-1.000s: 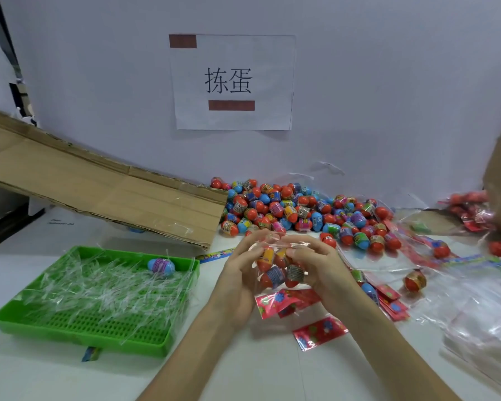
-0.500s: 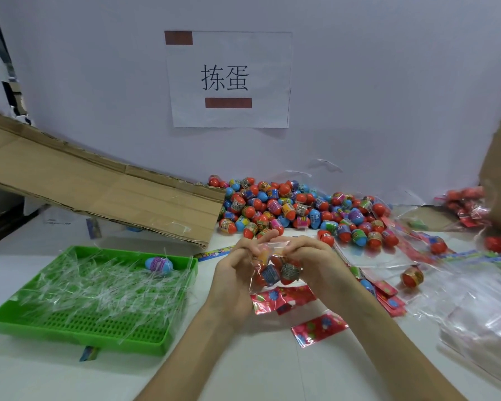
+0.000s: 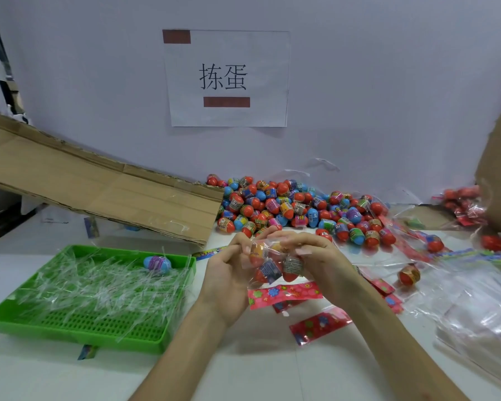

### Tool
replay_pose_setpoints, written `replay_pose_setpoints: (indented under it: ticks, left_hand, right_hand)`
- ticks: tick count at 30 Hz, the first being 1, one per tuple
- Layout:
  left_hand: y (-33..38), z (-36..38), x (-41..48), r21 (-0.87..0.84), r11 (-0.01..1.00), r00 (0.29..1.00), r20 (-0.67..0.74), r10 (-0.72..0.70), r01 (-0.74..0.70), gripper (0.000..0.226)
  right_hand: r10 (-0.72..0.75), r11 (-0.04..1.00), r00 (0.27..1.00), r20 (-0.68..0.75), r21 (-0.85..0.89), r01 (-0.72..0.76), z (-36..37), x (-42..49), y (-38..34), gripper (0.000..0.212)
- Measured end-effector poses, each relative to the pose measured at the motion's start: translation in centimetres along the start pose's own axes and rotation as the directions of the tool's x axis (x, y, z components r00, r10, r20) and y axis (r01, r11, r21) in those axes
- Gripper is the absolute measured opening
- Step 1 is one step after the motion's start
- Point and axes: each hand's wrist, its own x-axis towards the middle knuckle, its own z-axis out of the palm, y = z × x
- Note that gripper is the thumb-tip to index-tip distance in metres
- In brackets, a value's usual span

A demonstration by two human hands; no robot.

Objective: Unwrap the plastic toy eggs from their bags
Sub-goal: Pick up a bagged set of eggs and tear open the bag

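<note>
White tabletop against pale wall, paper sign (image 3: 226,78) taped up. At centre, left hand (image 3: 229,276) and right hand (image 3: 324,261) pinch clear bag (image 3: 261,256) of toy eggs (image 3: 292,267) above table; red flowered strip (image 3: 284,293) just below. Since a second ago, bag has tilted between fingers with eggs still inside, so opening looks barely begun. Green tray (image 3: 99,338) holds clear plastic strips (image 3: 93,287) and one blue egg (image 3: 156,263). Loose egg pile (image 3: 295,209) behind hands.

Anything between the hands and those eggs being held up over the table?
Yes: the clear bag encloses the eggs. The left hand and right hand grip only its plastic near the top, and the eggs sit inside, below the fingertips.
</note>
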Motion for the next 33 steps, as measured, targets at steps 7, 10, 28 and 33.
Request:
replay_pose_setpoints:
  ticks: [7, 10, 28, 33]
  left_hand:
    - [-0.2, -0.2, 0.1, 0.032, 0.999, 0.999, -0.03, -0.022, 0.023, 0.02]
    - [-0.2, -0.4, 0.2, 0.043, 0.999, 0.999, -0.03, -0.027, 0.029, 0.019]
    - [0.0, 0.4, -0.4, 0.04, 0.998, 0.998, -0.059, -0.038, 0.04, 0.035]
    - [-0.3, 0.4, -0.2, 0.128, 0.992, 0.999, -0.043, -0.019, 0.024, 0.027]
  right_hand:
    - [0.03, 0.999, 0.999, 0.021, -0.022, -0.03, -0.4, 0.0, 0.1, 0.025]
    - [0.04, 0.999, 0.997, 0.062, -0.026, -0.038, -0.7, 0.2, 0.3, 0.021]
    - [0.033, 0.999, 0.992, 0.121, 0.007, -0.034, -0.4, 0.1, 0.0, 0.025]
    - [0.03, 1.0, 0.992, 0.126, -0.003, -0.03, -0.9, 0.3, 0.4, 0.03]
